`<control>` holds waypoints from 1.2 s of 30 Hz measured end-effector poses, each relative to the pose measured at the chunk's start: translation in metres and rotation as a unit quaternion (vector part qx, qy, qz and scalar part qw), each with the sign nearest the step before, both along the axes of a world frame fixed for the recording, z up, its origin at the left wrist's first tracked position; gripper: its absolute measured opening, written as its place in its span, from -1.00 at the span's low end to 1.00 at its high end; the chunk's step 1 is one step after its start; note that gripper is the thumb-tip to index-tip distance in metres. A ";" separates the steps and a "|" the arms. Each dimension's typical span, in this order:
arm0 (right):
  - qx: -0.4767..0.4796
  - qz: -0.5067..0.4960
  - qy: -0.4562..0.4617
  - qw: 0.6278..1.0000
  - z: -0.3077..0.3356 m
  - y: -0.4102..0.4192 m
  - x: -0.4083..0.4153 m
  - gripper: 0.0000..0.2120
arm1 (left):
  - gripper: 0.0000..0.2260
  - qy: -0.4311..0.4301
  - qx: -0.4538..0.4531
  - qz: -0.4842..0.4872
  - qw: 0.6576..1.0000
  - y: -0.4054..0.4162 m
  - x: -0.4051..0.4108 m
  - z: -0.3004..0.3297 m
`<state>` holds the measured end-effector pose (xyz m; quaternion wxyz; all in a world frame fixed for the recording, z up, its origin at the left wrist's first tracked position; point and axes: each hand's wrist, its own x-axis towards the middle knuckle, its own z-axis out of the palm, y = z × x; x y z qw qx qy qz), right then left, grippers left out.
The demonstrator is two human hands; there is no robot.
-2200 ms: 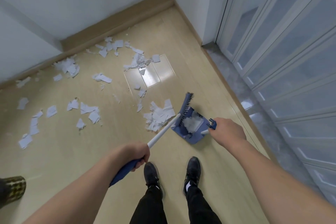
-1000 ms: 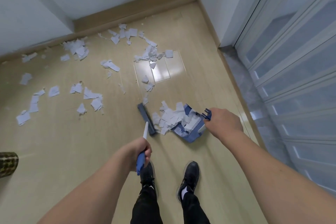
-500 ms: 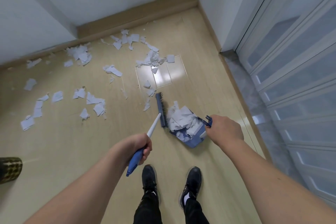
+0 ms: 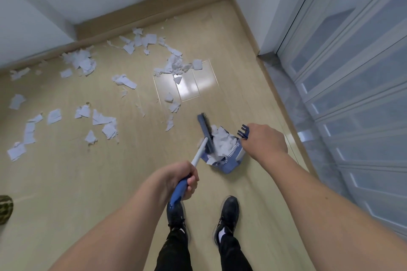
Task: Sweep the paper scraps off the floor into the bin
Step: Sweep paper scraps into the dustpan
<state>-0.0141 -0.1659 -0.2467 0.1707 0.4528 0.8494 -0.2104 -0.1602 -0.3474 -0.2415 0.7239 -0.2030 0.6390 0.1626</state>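
At the far left edge a patterned green-and-tan object (image 4: 4, 209) sits partly out of view on the pale wood-look floor (image 4: 66, 182). Torn white paper scraps (image 4: 81, 62) lie scattered across the left and middle of the floor up to the tan skirting board (image 4: 154, 4). The left hand (image 4: 184, 179) has its fingers curled round the blue grip of the white-shafted broom (image 4: 199, 155), whose dark blue brush head (image 4: 206, 133) rests against the mouth of the blue plastic dustpan (image 4: 224, 160). A heap of white scraps (image 4: 221, 142) fills the dustpan. The right hand (image 4: 265, 141) is closed round the dustpan's upright handle, its blue comb-shaped top (image 4: 242, 131) protruding beside the knuckles. Two black shoes (image 4: 228, 213) stand below. White-framed glazed sliding doors (image 4: 352, 72) occupy the right.
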 end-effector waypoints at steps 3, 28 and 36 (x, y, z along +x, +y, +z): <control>-0.007 -0.007 0.000 1.000 0.002 0.004 0.002 -0.91 | -0.79 -0.016 -0.008 -0.017 1.000 -0.007 -0.010 0.017; 0.007 0.015 0.011 1.000 -0.005 0.002 0.006 -0.87 | -0.66 0.200 -0.077 -0.460 0.862 0.022 -0.065 0.016; -0.022 -0.002 -0.016 1.000 -0.003 0.002 0.000 -0.92 | -0.72 0.116 -0.045 -0.528 0.840 0.022 0.022 -0.005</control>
